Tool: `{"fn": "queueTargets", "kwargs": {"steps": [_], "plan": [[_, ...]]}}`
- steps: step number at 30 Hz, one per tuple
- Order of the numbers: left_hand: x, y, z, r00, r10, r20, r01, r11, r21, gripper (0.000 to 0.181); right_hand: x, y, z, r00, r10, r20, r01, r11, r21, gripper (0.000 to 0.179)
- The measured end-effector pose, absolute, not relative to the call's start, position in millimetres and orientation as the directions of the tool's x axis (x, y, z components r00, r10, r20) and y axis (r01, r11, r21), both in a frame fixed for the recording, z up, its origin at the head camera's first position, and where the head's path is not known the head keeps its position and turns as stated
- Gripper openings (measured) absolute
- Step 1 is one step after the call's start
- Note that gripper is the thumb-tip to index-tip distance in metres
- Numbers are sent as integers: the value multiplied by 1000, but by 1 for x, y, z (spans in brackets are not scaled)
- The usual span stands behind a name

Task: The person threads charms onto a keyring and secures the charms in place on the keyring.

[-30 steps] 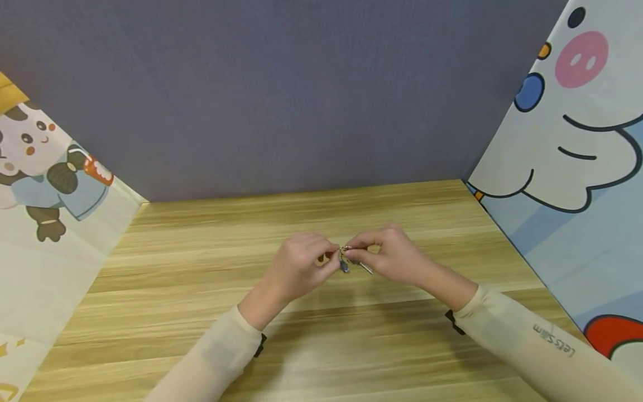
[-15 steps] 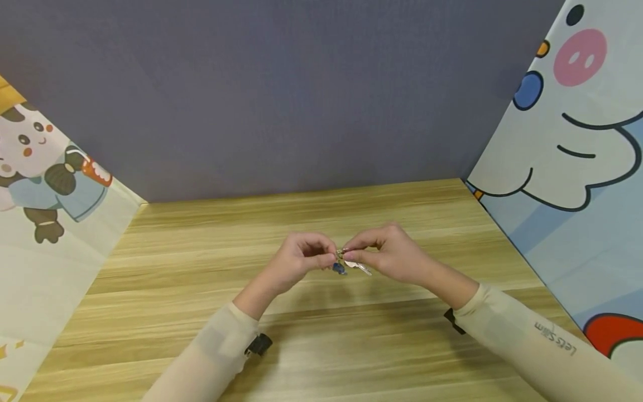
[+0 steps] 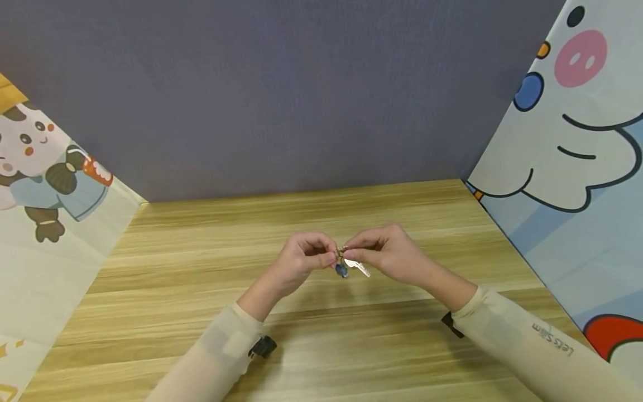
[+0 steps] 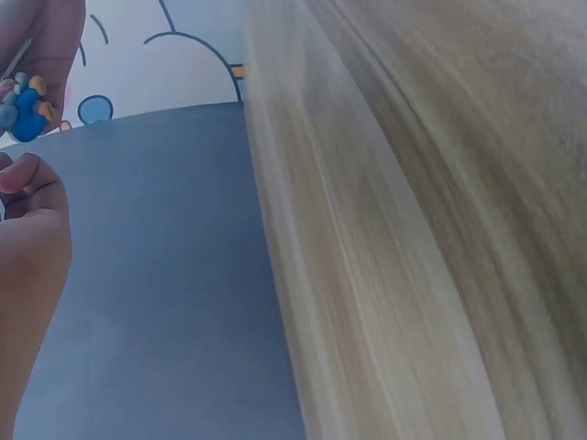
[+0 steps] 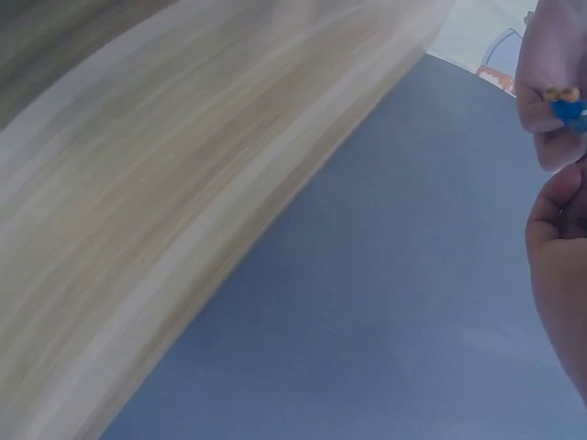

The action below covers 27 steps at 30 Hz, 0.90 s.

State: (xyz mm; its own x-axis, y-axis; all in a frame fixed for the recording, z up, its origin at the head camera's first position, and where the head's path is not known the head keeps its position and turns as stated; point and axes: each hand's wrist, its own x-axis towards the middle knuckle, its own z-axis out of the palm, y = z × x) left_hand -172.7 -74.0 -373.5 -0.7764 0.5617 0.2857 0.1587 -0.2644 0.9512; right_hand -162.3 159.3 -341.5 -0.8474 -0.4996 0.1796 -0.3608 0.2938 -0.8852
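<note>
Two hands [image 3: 301, 265] [image 3: 397, 258] pinch keyring [image 3: 341, 254]; key [image 3: 359, 267], charm [image 3: 341, 271] below

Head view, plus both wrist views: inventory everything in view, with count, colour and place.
key: 1 visible, silvery, hanging below the right fingertips
charm: 1, blue with orange parts, hanging between the hands
metal fitting: goldish, between the fingertips, exact pieces too small to count
table: 1, wood-grain tan, beneath the hands
back panel: 1, grey-blue, behind the table
cartoon panels: 2, multicoloured, left and right sides
sleeves: 2, cream, on the forearms
wrist pieces: 2, black, at the cuffs
left hand: 1, pinching the fitting
right hand: 1, likewise
</note>
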Motion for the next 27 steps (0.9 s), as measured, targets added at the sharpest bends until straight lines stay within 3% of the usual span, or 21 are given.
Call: {"fn": "queueTargets", "kwargs": {"steps": [1, 5, 7, 14, 21, 24, 27], "plan": [[-173, -74, -374, -775, 562, 288, 152, -277, 949, 4, -162, 159, -342, -851, -495, 173, -350, 290, -891, 11], [-174, -73, -378, -766, 570, 299, 124, -325, 937, 32, -162, 158, -344, -860, -481, 171, -327, 262, -908, 12], [-174, -72, -379, -762, 569, 310, 119, -348, 930, 36, -162, 158, -345, -865, -469, 180, -324, 246, -914, 12], [-174, -68, -383, -748, 560, 356, 120, -414, 903, 9, -161, 156, -352, -870, -438, 226, -325, 164, -932, 14], [-174, -67, -384, -746, 555, 367, 131, -418, 899, 6, -160, 153, -355, -867, -429, 252, -318, 87, -944, 13], [-174, -70, -382, -746, 563, 356, 163, -364, 917, 8, -160, 152, -355, -867, -430, 251, -323, 102, -941, 13], [-174, -75, -379, -743, 578, 337, 255, -221, 941, 6, -160, 154, -354, -875, -423, 238, -331, 162, -930, 13]]}}
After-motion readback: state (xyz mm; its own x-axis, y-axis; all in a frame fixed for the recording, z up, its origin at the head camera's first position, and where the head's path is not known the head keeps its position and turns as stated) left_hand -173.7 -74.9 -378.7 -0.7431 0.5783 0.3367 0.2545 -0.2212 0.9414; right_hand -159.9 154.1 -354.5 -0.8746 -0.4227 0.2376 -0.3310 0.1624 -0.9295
